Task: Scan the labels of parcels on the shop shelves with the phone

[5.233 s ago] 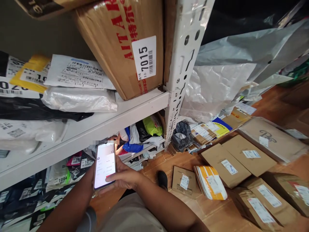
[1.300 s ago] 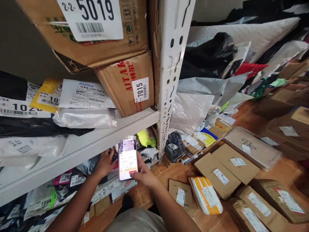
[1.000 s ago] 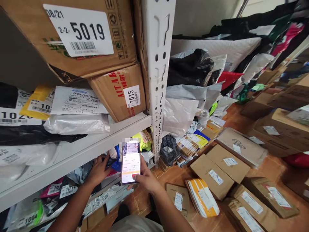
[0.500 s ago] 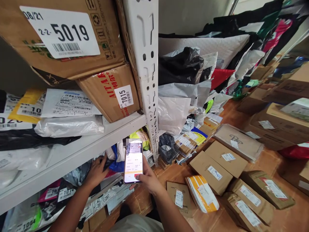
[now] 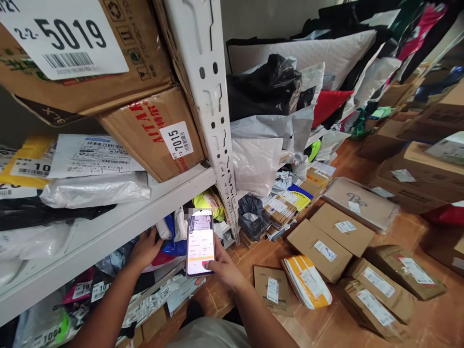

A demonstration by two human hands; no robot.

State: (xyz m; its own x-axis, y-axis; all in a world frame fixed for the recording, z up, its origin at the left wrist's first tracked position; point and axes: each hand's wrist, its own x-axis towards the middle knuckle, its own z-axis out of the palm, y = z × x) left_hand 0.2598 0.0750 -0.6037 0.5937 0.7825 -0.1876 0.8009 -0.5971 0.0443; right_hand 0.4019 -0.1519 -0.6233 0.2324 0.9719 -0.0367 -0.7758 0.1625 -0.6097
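Reddish-brown floor [image 5: 315, 331] spreads at lower right beyond a white shelf [image 5: 170, 195], whose edge, if bumped, could knock loose the phone [image 5: 200, 247], lower centre, clasped in the right hand's [image 5: 225, 267] fingers, while the left hand [image 5: 145, 249], fingertips too hidden to judge, is beside a blue bag [image 5: 174, 248].

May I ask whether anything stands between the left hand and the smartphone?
In this view, a blue plastic bag and a white plastic bag show between the left hand and the smartphone in the right hand. Whether they would actually block a direct reach is hard to judge.
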